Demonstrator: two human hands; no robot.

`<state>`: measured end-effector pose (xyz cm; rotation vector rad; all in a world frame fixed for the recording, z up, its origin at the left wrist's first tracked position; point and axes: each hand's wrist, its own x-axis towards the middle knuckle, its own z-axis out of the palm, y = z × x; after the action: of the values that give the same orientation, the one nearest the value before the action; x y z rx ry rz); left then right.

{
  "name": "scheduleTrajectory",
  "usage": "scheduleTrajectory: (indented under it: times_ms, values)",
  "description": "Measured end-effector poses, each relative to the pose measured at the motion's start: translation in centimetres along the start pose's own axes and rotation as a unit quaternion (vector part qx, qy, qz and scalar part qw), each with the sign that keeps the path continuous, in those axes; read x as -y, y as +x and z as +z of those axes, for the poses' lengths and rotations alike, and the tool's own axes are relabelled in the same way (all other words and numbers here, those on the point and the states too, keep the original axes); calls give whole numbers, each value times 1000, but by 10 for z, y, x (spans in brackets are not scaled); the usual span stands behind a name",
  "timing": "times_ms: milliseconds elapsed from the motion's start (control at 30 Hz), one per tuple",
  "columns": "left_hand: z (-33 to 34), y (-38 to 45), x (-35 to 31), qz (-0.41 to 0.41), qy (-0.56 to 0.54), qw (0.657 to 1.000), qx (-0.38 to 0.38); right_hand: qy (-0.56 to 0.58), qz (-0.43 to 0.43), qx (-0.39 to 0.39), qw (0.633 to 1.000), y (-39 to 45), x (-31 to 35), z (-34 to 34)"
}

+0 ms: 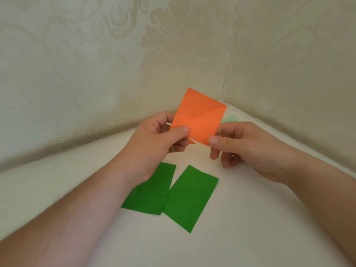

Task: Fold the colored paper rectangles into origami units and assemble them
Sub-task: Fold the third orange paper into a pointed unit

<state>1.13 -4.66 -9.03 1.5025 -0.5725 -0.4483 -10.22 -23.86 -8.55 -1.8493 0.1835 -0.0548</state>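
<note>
Between both hands (154, 139), creased orange paper (198, 116).

The orange paper (198, 116) looks thin and matt, smooth apart from a sharp diagonal crease across it. The two green paper rectangles (169, 193) near the front edge of the surface (250, 218) are matt as well, flat, with faint soft wrinkles. A pale green sheet (230, 118) at the far corner looks thin and dull. The surface itself is white, smooth and matt. The wallpaper (134, 45) behind it has a raised damask pattern with a slight sheen.
</note>
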Motion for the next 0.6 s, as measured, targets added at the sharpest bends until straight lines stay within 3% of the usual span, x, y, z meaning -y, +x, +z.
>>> scheduleTrajectory:
  times_ms: [233, 600]
  values:
    - [3, -5, -2, -14, -11, 999, 45, 80, -71, -91, 990, 5, -2, -4]
    - [6, -7, -6, -5, 29, 1000, 4, 30, -94, -66, 993, 3, -4, 1]
